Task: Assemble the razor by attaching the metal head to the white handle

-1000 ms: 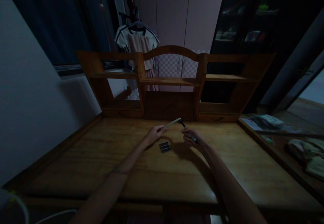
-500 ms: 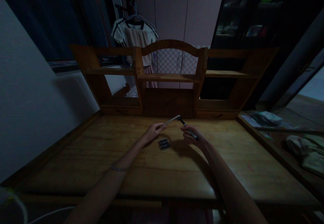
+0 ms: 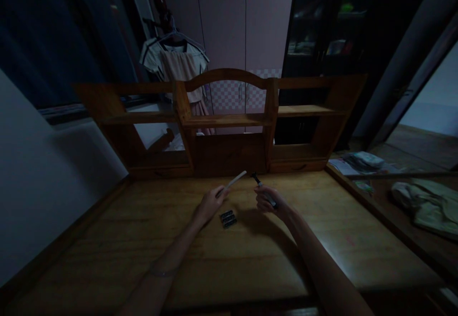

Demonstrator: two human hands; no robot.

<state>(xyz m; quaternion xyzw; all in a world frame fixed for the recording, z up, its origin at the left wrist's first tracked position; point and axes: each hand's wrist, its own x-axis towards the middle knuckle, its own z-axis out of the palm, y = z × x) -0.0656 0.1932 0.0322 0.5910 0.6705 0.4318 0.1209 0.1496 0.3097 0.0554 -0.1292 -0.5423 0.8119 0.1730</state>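
Although the pale strip (image 3: 237,178) met the dark-tipped handle (image 3: 255,178) a moment ago, they are now apart, seemingly unattached. The left hand (image 3: 210,204) grips the strip, the right hand (image 3: 267,198) the handle, over a counter (image 3: 229,263) bearing a small dark pack (image 3: 228,219).

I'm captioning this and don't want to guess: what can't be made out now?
All in the head view:
White strip: near end hidden by left hand.
Dark-headed tool: grip partly covered by right hand.
Dark pieces: any markings too small.
Black cabinet: contents too dark.
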